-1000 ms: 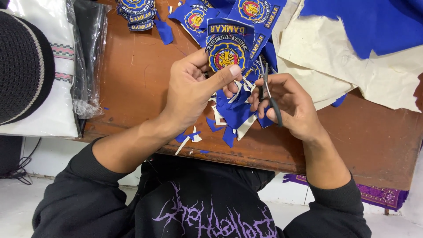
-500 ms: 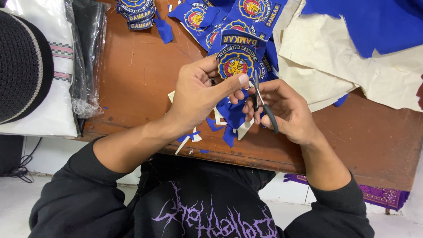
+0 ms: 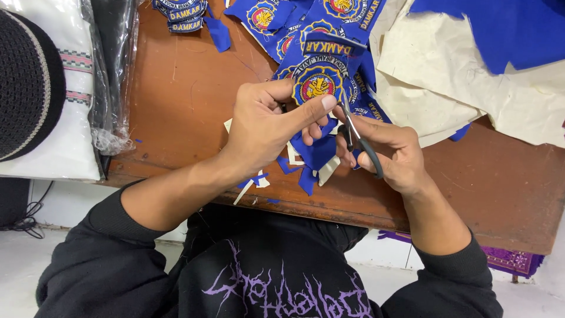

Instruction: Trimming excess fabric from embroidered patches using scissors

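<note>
My left hand (image 3: 268, 126) pinches a blue embroidered patch (image 3: 318, 82) with a round yellow and red emblem, thumb on its lower edge. My right hand (image 3: 388, 150) grips small scissors with black handles (image 3: 362, 144), the blades pointing up at the patch's right edge. Blue and cream offcuts (image 3: 312, 162) lie on the brown wooden table (image 3: 176, 118) under both hands.
More blue patches (image 3: 265, 17) lie at the back, with a small stack (image 3: 179, 12) at the back left. Cream cloth (image 3: 459, 82) and blue fabric (image 3: 506, 26) cover the right. A black knitted cap (image 3: 26, 88), white folded cloth and a plastic-wrapped bundle (image 3: 112, 65) sit at left.
My left hand has turned the patch and lifted it slightly, while the scissors have worked along its right edge. Both hands have stayed over the same spot.
</note>
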